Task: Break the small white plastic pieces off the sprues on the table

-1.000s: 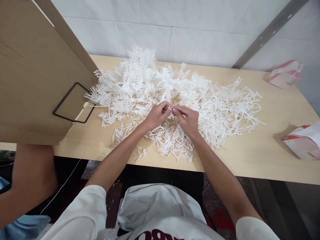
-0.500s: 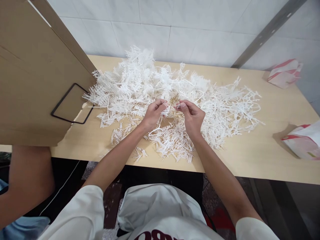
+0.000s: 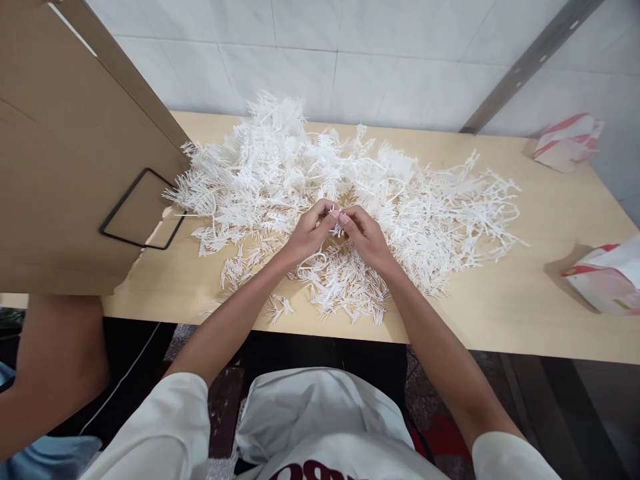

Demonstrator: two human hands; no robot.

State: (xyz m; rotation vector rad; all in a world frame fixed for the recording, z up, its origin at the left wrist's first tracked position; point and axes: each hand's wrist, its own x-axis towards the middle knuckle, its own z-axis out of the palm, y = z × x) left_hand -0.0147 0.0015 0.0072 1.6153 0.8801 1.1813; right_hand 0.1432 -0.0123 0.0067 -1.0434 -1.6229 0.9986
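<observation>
Both hands pinch one white sprig over the pile.
Left hand (image 3: pixel 309 233) and right hand (image 3: pixel 364 237) meet, fingertips closed on sprig (image 3: pixel 337 225) (mostly hidden); pile (image 3: pixel 425 200) behind, cardboard (image 3: pixel 65 173) left, cut off.

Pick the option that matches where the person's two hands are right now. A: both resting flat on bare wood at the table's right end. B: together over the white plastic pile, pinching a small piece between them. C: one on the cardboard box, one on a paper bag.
B: the left hand and right hand meet fingertip to fingertip over the white plastic pile, pinching a small white piece.
</observation>
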